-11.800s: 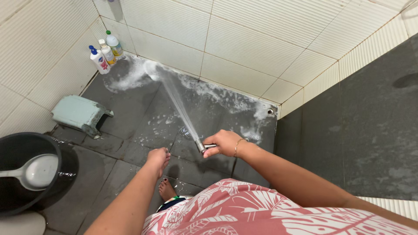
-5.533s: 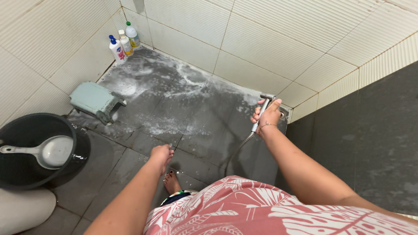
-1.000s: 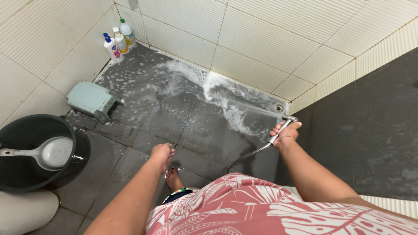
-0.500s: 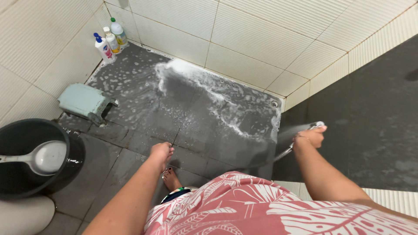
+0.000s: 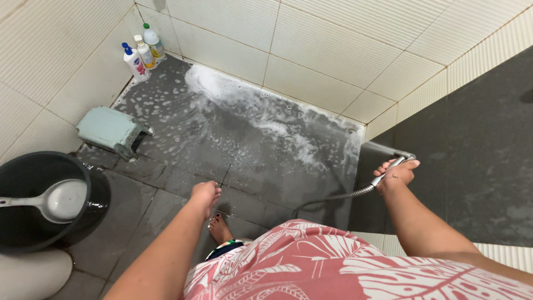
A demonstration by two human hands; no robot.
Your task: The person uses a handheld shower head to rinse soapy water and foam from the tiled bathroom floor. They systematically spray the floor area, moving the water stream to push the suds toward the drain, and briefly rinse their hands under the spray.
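Note:
My right hand [image 5: 397,173] grips a metal hand sprayer [image 5: 390,167] at the right, next to the dark wall panel [image 5: 483,150]. Its flexible metal hose [image 5: 338,195] runs back toward my body. A thin jet leaves the nozzle toward the left along the foot of the wall. Foamy water [image 5: 261,114] spreads over the wet dark floor tiles [image 5: 233,150]. My left hand [image 5: 204,195] hangs with loosely curled fingers over the floor and holds nothing. My bare foot [image 5: 220,228] shows just below it.
A pale green low stool [image 5: 111,131] stands by the left wall. Three bottles [image 5: 141,51] sit in the far left corner. A black bucket [image 5: 33,194] with a grey dipper [image 5: 55,201] is at the left, a white toilet rim [image 5: 28,275] below it. A floor drain [image 5: 351,131] is in the far right corner.
My right hand with the sprayer has shifted slightly and turned the nozzle. The foam has spread farther along the back wall toward the left corner.

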